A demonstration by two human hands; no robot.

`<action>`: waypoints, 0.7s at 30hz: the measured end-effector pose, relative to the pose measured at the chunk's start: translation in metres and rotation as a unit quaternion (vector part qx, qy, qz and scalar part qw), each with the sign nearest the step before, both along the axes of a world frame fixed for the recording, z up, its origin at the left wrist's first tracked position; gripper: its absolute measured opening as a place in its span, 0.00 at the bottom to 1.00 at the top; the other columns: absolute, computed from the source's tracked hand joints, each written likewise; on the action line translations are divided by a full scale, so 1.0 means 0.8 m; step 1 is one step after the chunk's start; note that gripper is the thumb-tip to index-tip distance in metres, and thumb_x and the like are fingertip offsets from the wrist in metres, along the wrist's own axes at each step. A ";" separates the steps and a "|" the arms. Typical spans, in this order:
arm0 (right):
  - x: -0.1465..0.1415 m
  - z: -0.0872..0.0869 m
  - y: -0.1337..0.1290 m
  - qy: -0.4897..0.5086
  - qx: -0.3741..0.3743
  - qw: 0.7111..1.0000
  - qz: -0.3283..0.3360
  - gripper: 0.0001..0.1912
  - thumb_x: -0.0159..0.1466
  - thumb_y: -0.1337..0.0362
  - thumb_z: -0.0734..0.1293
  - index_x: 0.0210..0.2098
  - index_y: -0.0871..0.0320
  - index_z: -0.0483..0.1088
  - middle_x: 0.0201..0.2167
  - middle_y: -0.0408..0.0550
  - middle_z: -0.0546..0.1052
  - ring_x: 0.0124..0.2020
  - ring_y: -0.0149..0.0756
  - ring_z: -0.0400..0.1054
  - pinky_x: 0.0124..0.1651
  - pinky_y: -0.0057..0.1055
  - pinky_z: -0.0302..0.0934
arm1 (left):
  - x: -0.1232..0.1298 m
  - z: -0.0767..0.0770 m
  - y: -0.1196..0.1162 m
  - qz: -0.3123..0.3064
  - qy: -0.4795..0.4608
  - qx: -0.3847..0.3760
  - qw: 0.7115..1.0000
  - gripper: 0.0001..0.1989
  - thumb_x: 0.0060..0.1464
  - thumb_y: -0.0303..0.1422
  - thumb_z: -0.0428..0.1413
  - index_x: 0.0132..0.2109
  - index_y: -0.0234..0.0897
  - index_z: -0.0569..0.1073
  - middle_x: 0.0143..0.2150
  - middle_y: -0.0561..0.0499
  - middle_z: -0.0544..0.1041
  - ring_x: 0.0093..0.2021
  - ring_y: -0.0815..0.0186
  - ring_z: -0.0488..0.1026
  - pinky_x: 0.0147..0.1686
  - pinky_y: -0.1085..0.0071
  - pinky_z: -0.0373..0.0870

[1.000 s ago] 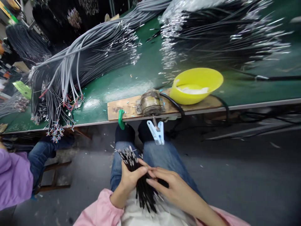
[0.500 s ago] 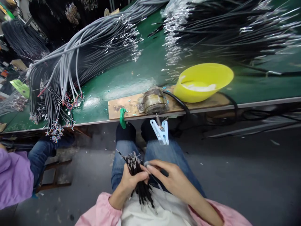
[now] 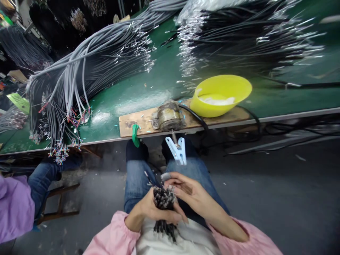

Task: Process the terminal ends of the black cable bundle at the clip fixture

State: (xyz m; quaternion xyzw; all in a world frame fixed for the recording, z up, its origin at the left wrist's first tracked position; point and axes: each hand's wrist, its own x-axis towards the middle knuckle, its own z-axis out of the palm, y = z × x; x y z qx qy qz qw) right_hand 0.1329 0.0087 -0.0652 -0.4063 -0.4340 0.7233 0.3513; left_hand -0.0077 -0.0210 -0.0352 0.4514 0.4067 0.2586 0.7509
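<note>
Above the lap, the left hand [image 3: 159, 209] is grasping the black cable bundle [image 3: 164, 198]; the right hand [image 3: 190, 191] has bent fingers at its top, but whether they pinch something, I cannot tell.

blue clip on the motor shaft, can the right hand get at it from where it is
Probably yes: the blue clip juts past the edge of the green bench, with nothing visible between it and the right hand, whose fingers are at the black wire bundle in the left hand.

Glossy yellow plastic bowl [image 3: 221, 96], scuffed matt wood board [image 3: 127, 125], smooth green tabletop [image 3: 106, 106]
</note>
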 end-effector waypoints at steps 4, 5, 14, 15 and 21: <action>0.000 0.006 0.000 0.004 -0.013 0.999 -0.030 0.16 0.48 0.51 0.72 0.28 0.57 0.72 0.20 0.44 0.76 0.23 0.36 0.71 0.28 0.31 0.65 | 0.006 0.001 -0.001 0.031 -0.024 -0.020 0.999 0.19 0.36 0.48 0.63 0.21 0.34 0.74 0.14 0.53 0.66 0.13 0.73 0.59 0.14 0.74 0.54; 0.001 0.007 -0.001 -0.002 -0.008 0.999 -0.053 0.15 0.49 0.51 0.72 0.27 0.57 0.72 0.19 0.44 0.76 0.22 0.36 0.71 0.27 0.31 0.64 | 0.009 -0.002 -0.002 0.058 -0.036 -0.033 0.997 0.18 0.36 0.46 0.64 0.21 0.33 0.74 0.14 0.54 0.66 0.13 0.74 0.59 0.13 0.75 0.53; -0.001 0.007 -0.008 -0.079 0.077 0.977 -0.184 0.10 0.50 0.55 0.72 0.26 0.55 0.75 0.19 0.46 0.79 0.23 0.41 0.74 0.28 0.33 0.68 | 0.023 -0.028 -0.009 0.303 -0.085 -0.014 0.949 0.18 0.40 0.42 0.64 0.22 0.32 0.69 0.11 0.59 0.61 0.09 0.80 0.53 0.11 0.80 0.49; -0.002 0.006 -0.010 -0.089 0.091 0.975 -0.184 0.09 0.50 0.56 0.71 0.26 0.55 0.75 0.19 0.46 0.79 0.22 0.40 0.74 0.27 0.33 0.67 | 0.023 -0.028 -0.011 0.313 -0.081 -0.008 0.946 0.18 0.39 0.42 0.64 0.22 0.32 0.69 0.11 0.59 0.63 0.09 0.80 0.52 0.10 0.80 0.47; -0.002 0.003 -0.009 -0.125 0.109 0.965 -0.205 0.10 0.51 0.56 0.71 0.26 0.55 0.74 0.15 0.43 0.74 0.16 0.34 0.66 0.21 0.30 0.61 | 0.022 -0.031 -0.023 0.291 -0.044 0.001 0.956 0.19 0.41 0.44 0.63 0.22 0.33 0.67 0.11 0.58 0.63 0.09 0.79 0.54 0.08 0.81 0.47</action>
